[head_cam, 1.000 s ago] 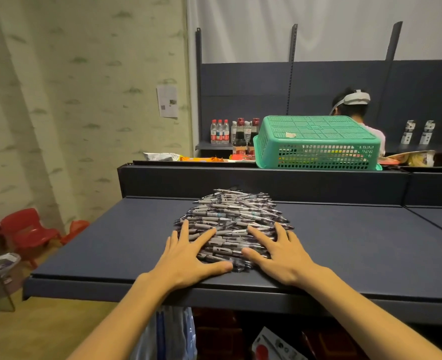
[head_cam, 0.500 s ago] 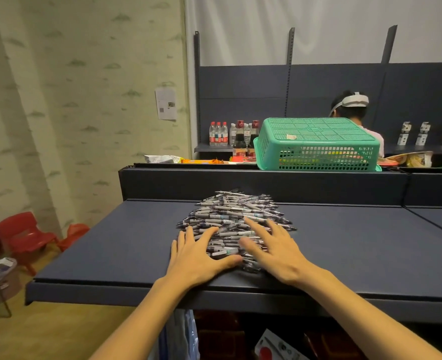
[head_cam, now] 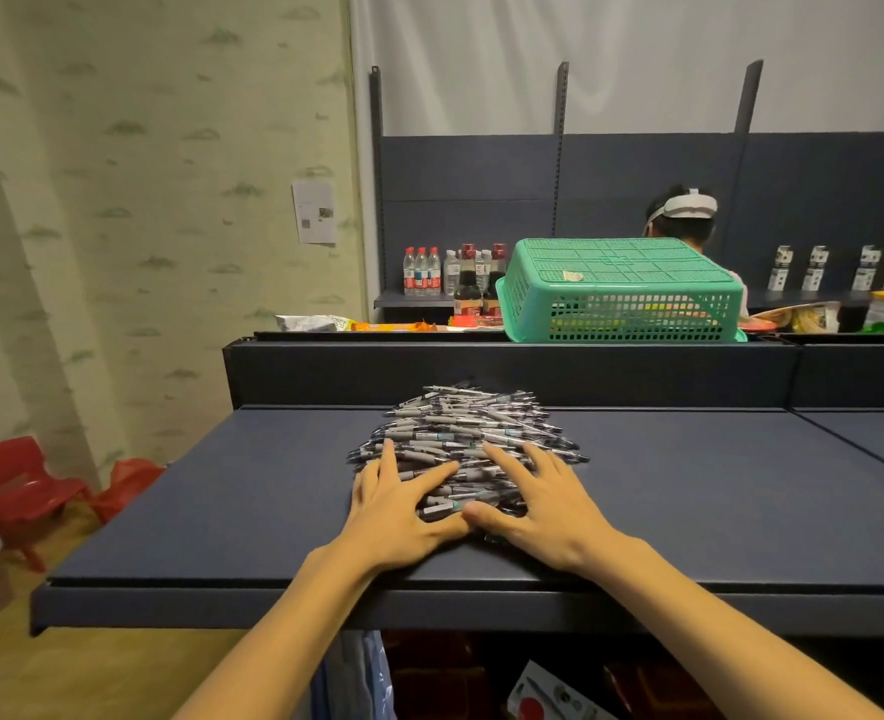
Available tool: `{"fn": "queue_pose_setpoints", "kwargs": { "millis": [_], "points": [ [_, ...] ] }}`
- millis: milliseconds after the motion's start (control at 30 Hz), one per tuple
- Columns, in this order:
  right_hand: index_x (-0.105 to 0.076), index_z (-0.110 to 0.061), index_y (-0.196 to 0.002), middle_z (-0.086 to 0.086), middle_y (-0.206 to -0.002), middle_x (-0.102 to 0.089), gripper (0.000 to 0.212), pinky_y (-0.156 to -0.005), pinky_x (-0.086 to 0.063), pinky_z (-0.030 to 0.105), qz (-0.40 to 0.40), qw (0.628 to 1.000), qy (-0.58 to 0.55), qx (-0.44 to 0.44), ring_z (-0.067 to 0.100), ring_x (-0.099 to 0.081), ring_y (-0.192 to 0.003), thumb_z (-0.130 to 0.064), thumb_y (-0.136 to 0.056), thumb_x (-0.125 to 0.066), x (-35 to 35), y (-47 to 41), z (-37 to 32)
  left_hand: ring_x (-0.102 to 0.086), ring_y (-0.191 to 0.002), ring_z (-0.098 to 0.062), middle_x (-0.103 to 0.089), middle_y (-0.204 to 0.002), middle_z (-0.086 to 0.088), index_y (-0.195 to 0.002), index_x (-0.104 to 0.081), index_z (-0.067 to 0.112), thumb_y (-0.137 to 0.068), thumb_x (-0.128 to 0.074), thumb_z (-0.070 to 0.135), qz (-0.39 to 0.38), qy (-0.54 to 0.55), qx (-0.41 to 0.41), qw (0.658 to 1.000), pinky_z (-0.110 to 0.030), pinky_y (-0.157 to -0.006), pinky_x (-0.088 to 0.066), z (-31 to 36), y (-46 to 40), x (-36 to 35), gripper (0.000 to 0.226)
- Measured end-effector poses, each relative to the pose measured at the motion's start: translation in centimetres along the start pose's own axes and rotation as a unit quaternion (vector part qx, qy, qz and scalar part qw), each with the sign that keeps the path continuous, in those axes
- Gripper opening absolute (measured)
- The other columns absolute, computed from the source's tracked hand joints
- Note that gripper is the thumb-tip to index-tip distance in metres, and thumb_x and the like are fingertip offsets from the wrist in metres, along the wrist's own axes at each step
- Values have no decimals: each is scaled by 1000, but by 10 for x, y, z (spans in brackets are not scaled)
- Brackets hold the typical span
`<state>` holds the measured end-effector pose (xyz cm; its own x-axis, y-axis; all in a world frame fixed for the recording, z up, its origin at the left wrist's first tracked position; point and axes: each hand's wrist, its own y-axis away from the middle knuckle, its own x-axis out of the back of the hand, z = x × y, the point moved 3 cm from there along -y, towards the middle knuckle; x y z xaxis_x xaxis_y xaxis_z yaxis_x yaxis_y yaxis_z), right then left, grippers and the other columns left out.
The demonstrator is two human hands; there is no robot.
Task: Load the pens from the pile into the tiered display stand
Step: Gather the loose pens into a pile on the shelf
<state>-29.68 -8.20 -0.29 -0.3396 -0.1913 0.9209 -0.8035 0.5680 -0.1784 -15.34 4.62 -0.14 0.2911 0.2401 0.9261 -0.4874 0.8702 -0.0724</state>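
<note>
A big pile of grey and clear pens lies in the middle of the dark blue shelf top. My left hand lies flat on the near left edge of the pile, fingers spread over the pens. My right hand lies flat on the near right edge in the same way. The two thumbs meet at the front of the pile. Neither hand curls round a pen. No tiered display stand is in view.
A raised dark ledge runs behind the pile. On the level behind it stands an upturned green plastic basket, with bottles to its left. A person with a headset is behind the basket. Red chairs stand on the floor at the left.
Both hands have slid closer together at the near edge of the pile, and the thumbs now touch. The pens at the front are bunched tighter.
</note>
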Motion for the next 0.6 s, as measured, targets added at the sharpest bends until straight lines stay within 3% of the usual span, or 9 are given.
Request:
{"fn": "queue_pose_setpoints", "kwargs": {
  "millis": [133, 300, 467, 600],
  "points": [
    [-4, -59, -144, 7, -163, -2, 97, -121, -3, 46, -11, 999, 37, 10, 26, 5, -149, -98, -56, 0, 0, 0, 1, 22, -143, -28, 32, -153, -5, -142, -20, 55, -80, -46, 73, 33, -17, -18, 999, -50, -115, 3, 4, 2, -2, 69],
    [1, -62, -142, 1, -163, 1, 90, -119, -4, 53, -15, 999, 39, 23, 24, 7, -149, -97, -59, -4, 2, 8, 0, 12, -146, -25, 12, -159, -5, -144, -7, 55, -69, -39, 85, 18, -17, -15, 1000, -57, -114, 6, -4, 6, -2, 88],
    [2, -62, -143, -1, -163, 2, 85, -118, 1, 55, -18, 998, 58, 30, 22, 9, -149, -93, -64, 1, 3, 12, -3, 11, -146, -18, 6, -160, 1, -142, -14, 56, -63, -40, 89, 20, -4, -70, 997, -51, -115, 12, -5, 12, -2, 90],
    [-11, -60, -143, -2, -162, -10, 92, -119, -3, 52, 27, 999, 29, 18, 17, -4, -149, -94, -60, 10, 7, 7, 2, 7, -146, -18, -1, -160, 0, -142, -18, 53, -67, -44, 86, 49, -19, -72, 996, -49, -116, 12, 2, 9, -2, 86]
  ]
}}
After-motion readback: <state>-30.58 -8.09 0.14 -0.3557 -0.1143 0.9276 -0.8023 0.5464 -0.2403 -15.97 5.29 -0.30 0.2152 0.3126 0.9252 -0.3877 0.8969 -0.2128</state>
